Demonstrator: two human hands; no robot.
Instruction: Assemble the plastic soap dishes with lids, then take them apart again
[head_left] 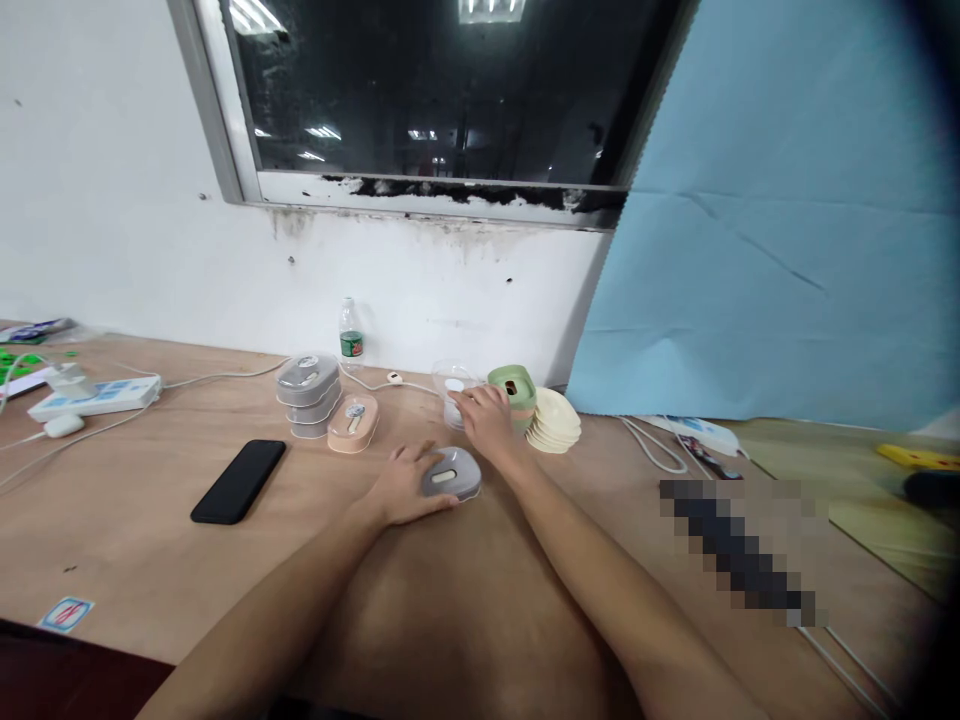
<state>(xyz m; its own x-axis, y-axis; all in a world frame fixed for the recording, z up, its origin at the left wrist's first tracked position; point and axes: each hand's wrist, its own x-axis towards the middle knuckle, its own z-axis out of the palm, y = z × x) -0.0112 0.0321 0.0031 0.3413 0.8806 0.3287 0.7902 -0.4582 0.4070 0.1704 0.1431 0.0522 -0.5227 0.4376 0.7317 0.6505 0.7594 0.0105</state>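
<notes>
My left hand (409, 487) is wrapped round the near left side of a small grey oval box (459, 474) standing on the table, thumb in front and fingers behind. Its top has a pale oblong slot. My right hand (491, 418) reaches further back, its fingers closed at the edge of clear plastic lids (453, 372) near the wall; how many lids it grips is hard to see. Just right of that hand are green box parts (513, 384) and a stack of cream oval pieces (555, 420). A pink box with a clear lid (354, 424) stands left of my left hand.
Stacked grey boxes with clear lids (307, 392) stand at the back left, near a plastic bottle (350, 335). A black phone (238, 482) lies on the left. Power strips (97, 397) with white cables lie at both sides. A blue sheet (772, 250) hangs at the right.
</notes>
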